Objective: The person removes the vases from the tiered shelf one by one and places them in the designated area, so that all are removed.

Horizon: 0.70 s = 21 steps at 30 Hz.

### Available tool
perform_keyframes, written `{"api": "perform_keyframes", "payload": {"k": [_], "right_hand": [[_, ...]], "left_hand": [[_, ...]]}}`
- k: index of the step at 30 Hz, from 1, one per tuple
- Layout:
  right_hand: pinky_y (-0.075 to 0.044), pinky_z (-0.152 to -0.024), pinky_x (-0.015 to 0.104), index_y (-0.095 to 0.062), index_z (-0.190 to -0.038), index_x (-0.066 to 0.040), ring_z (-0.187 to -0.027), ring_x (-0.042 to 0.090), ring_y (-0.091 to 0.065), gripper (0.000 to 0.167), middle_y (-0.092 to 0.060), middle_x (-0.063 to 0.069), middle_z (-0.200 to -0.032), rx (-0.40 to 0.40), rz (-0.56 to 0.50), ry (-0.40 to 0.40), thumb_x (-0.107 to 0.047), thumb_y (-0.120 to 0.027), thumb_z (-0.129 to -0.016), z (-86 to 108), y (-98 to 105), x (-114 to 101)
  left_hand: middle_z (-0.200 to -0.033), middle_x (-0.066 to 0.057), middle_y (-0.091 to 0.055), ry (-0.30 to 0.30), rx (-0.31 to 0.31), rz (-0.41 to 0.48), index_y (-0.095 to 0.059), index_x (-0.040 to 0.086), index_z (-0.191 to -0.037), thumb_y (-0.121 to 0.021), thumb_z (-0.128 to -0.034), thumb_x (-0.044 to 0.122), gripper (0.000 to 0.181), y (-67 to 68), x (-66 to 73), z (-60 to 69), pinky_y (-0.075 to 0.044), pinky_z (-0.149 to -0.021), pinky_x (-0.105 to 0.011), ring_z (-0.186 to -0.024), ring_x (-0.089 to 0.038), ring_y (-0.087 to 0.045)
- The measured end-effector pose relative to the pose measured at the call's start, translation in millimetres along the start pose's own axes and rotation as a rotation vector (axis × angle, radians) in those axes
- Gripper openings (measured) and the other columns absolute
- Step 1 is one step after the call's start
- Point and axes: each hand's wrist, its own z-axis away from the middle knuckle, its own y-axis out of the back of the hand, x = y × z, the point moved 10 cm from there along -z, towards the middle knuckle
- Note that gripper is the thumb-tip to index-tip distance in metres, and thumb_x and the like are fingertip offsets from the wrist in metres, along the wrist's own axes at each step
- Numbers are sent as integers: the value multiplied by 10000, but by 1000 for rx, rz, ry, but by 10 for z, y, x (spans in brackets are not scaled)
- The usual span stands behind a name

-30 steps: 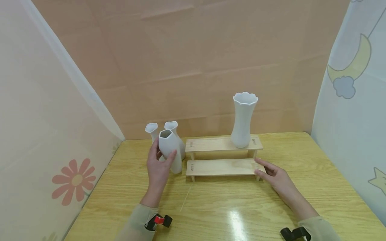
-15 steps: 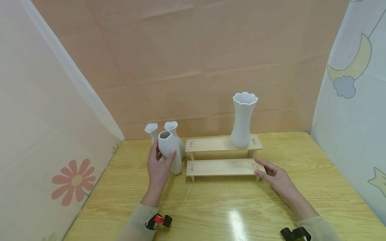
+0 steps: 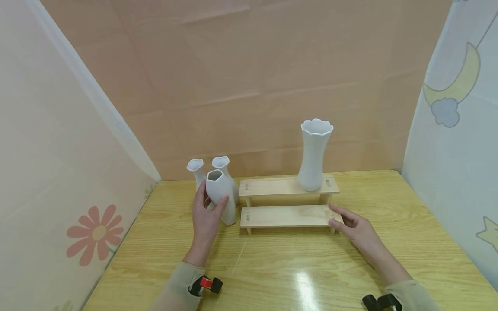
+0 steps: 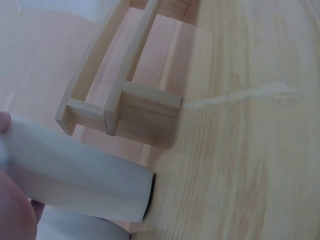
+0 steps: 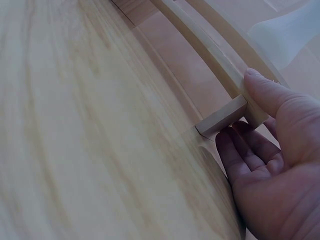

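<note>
In the head view my left hand point(image 3: 205, 218) grips a white vase point(image 3: 221, 190) with an angular mouth, thumb on its near right side and fingers round the left. The vase leans slightly; its base point(image 4: 142, 200) is at the tabletop in the left wrist view, with a dark line under it. My right hand point(image 3: 355, 226) holds the right end of the lower board of a two-step wooden stand point(image 3: 288, 216), thumb on top and fingers beneath in the right wrist view. A tall white vase point(image 3: 313, 160) with a scalloped rim stands on the upper step.
Two slimmer white vases, one at left point(image 3: 196, 166) and one at right point(image 3: 221, 163), stand behind the held vase, partly hidden by it. The wooden table point(image 3: 272, 268) meets a backdrop point(image 3: 249, 86) at the rear and printed side panels.
The held vase has shifted slightly right and tilted a little, its mouth a touch lower. My left hand moved with it. My right hand and the stand look unchanged.
</note>
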Motion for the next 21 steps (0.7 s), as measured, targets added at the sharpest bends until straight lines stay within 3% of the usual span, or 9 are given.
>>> {"api": "perform_keyframes", "payload": {"k": [9, 21], "right_hand": [[-346, -1063, 43, -440, -1698, -119, -1647, 442, -170, 687, -267, 165, -1786, 3, 7, -5, -329, -715, -1105, 6, 2, 3], [-340, -1047, 30, -448, -1696, -132, -1644, 462, -161, 696, -248, 177, -1792, 1, 25, -8, -379, -713, -1102, 20, -8, -4]], "left_hand": [[-1548, -104, -578, 1, -26, 20, -511, 135, -1637, -911, -941, 130, 803, -21, -13, 9, -487, -1163, -523, -1338, -337, -598], [-1555, -99, -580, -17, -16, 9, -509, 123, -1635, -907, -940, 116, 800, -10, -3, 5, -472, -1177, -509, -1337, -327, -599]]}}
